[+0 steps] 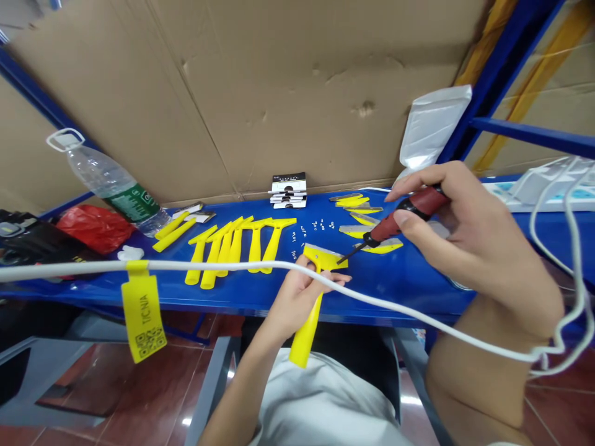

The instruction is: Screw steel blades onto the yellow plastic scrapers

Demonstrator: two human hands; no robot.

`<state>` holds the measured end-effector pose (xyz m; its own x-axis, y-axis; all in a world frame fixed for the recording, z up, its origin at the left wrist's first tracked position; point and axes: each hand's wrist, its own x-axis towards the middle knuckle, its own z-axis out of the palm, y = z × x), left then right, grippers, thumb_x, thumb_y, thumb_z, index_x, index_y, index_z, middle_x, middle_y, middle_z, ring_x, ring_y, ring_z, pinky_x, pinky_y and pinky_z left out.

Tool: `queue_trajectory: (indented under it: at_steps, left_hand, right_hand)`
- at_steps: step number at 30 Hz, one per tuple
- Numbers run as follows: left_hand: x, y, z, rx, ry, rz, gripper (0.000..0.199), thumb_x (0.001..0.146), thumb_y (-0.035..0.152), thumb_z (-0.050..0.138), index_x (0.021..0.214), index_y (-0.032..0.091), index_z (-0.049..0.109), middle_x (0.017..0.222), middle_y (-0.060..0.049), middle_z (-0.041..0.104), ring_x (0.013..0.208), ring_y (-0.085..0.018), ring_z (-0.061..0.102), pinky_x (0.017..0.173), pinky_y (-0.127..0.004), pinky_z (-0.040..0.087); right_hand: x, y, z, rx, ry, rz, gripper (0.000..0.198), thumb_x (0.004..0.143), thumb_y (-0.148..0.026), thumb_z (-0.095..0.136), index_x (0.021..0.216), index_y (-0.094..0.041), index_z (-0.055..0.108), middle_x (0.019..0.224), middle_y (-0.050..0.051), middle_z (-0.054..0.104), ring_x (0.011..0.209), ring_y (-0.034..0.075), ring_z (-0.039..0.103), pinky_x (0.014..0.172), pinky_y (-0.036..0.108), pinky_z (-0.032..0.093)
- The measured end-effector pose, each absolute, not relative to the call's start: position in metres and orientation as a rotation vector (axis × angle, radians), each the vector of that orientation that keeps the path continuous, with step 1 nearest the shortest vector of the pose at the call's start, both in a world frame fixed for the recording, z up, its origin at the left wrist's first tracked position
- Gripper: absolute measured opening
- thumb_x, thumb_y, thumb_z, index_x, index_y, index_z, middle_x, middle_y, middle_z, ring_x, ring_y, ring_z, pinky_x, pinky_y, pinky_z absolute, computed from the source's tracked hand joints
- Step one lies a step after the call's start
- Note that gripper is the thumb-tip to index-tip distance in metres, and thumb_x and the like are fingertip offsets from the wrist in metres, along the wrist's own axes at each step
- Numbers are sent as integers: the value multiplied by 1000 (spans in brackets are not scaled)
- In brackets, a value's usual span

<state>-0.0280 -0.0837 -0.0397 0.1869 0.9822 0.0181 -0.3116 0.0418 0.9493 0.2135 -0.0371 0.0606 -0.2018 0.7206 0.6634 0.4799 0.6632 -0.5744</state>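
My left hand (297, 294) is closed around the neck of a yellow scraper (304, 337), its handle pointing down toward me and its wide head facing the back. In my right hand (478, 248) is a screwdriver (390, 226) with a dark red and black handle. Its tip touches or nearly touches the right side of the scraper head; I cannot tell which. Behind the scraper head lie several yellow blade-holder pieces (376, 246) with thin metal edges. Left of my hands, several yellow scrapers (255, 248) rest in a row on the blue table (251, 296).
A white cable (186, 266) with a yellow tag (144, 319) crosses in front of the table. Small boxes (288, 191) are stacked against the cardboard. A plastic bottle (116, 179), a red bag (95, 228) and two yellow handles (174, 235) are at left; a power strip (499, 187) is at right.
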Motion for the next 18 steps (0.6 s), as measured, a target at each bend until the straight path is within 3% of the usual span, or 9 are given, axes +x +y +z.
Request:
queue_trajectory:
  at_steps: [3,9,12,18]
  left_hand:
    - [-28,-83,-40,1048,850,1205,42,98,40,88,128,19,67,119,-13,84,121,-35,82,121,-58,56]
    - [-27,-85,-37,1039,919,1218,43,104,52,80,126,18,69,123,-15,83,121,-37,82,120,-62,56]
    - [-27,-86,-35,997,932,1210,46,103,54,81,128,17,70,121,-16,85,121,-39,82,122,-64,54]
    - [-28,-88,-25,833,926,1264,35,107,45,77,115,11,77,117,-19,87,125,-36,82,126,-52,56]
  right_hand:
    - [212,-44,63,-996,-1769,287,26,96,-48,80,106,-27,67,83,3,78,78,25,80,64,34,58]
    - [210,-50,66,-971,-1825,188,19,100,-47,69,109,-30,68,114,4,79,94,26,78,72,40,61]
    - [206,-48,66,-998,-1741,132,22,98,-49,76,101,-29,67,105,3,78,87,22,75,70,36,59]
    - [204,-38,61,-827,-1700,181,11,101,-32,73,104,-26,64,106,2,75,92,19,75,73,34,57]
